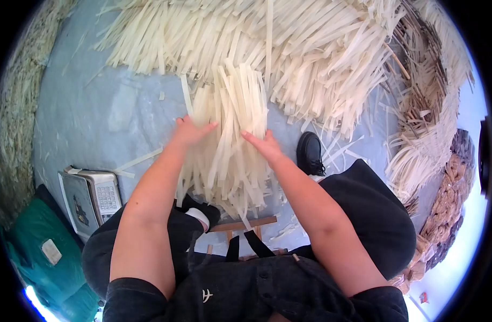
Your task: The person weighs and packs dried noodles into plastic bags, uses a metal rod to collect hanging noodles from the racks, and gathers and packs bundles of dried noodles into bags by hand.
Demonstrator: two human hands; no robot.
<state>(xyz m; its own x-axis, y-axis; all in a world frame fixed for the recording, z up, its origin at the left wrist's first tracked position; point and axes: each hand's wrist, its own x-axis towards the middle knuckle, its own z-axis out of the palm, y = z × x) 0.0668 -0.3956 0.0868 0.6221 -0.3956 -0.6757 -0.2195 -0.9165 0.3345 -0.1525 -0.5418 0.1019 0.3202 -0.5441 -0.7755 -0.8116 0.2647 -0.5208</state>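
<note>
A bundle of long, pale, flat strips (230, 123) lies in front of me, its lower ends fanned out toward my lap. At its left edge is my left hand (195, 130), slightly blurred, with the thumb over the strips. My right hand (263, 145) grips the right side, thumb on top and the other fingers mostly hidden. Between them the two hands hold the bundle. Its upper end meets a large pile of similar strips (257, 32).
A scale with a keypad (105, 196) stands on the grey floor (117, 107) at left, near a green bag (47, 252). A wooden stool edge (246, 224) shows between my legs. Brownish dried bundles (445, 214) are stacked at right. A black shoe (310, 153) is near the pile.
</note>
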